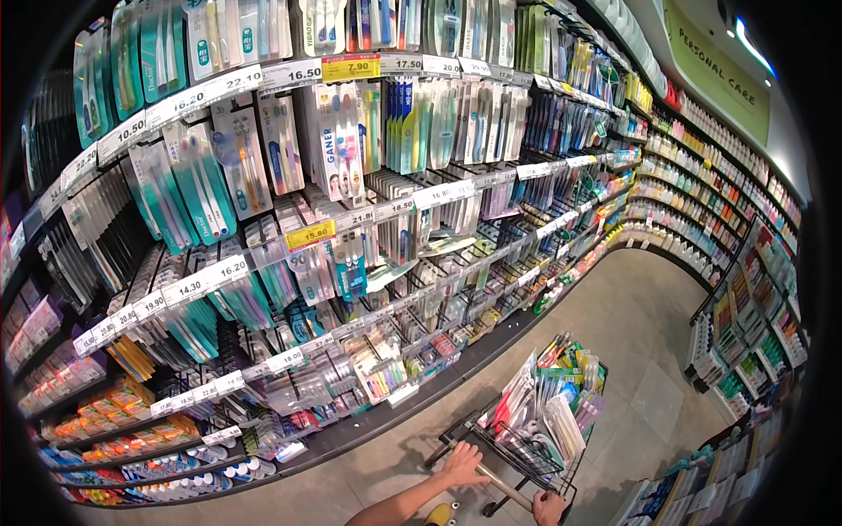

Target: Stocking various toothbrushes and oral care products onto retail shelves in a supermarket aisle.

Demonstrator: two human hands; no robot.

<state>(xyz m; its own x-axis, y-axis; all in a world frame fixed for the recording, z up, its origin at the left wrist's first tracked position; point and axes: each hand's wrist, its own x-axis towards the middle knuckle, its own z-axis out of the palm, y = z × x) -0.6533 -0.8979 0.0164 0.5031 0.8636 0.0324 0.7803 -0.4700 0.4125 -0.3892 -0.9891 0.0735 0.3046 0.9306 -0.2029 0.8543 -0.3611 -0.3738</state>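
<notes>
My left hand [464,465] lies over the near end of a shopping cart's handle bar [503,485], fingers curled across it. Toward the bar's other end, my right hand [548,508] grips it close to the black wire frame. Ahead of both hands is the cart's wire basket [526,454], heaped with packaged toothbrushes [564,424] and other boxed and carded goods. Several green and yellow packs [571,369] lie at the far end of the heap. Part of a yellow shoe [439,514] shows below my left arm.
A long shelf of hanging toothbrush packs [342,141] with price strips [204,283] runs along the left. Shelves of bottles [691,191] curve round the far end. Display racks [750,309] stand on the right, beside the tiled aisle floor [641,309].
</notes>
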